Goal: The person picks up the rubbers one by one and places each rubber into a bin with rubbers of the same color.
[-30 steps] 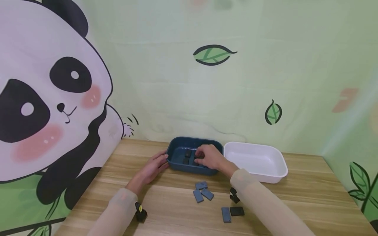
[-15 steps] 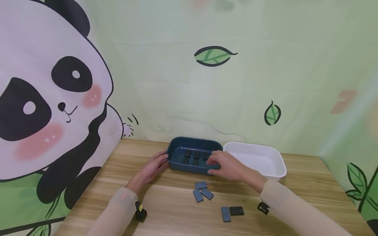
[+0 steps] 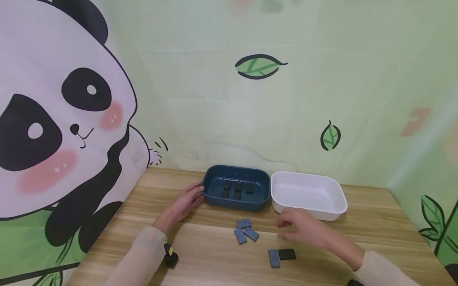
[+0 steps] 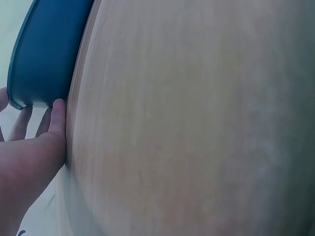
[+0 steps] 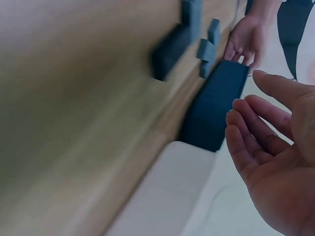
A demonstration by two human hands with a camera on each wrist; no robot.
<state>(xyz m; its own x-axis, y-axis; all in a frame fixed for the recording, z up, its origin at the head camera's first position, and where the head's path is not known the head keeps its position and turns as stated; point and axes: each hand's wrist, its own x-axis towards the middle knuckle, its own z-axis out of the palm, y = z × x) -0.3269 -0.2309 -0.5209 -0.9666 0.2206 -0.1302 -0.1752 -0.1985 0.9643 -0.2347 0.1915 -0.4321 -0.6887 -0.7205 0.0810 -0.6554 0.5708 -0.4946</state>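
My left hand (image 3: 186, 201) rests its fingertips against the left end of the dark blue tray (image 3: 234, 203), fingers extended; the left wrist view shows the fingers (image 4: 58, 115) touching the tray wall. Inside the tray lie several black blocks (image 3: 238, 186) in two rows. My right hand (image 3: 304, 227) hovers above the table in front of the white tray, holding nothing, its fingers loosely bent. Below it, a black rectangular block (image 3: 287, 254) lies beside a blue-grey block (image 3: 274, 258). Left of that hand, three blue-grey blocks (image 3: 251, 234) form a loose cluster.
The white tray (image 3: 309, 210) stands right beside the blue one, with nothing in it. Both are on the wooden table (image 3: 211, 254), near a fabric backdrop (image 3: 200, 119) printed with a panda and leaves.
My right hand has let go of a black block in the blue tray and moved right and toward me, over the table. The left hand has stayed at the tray.
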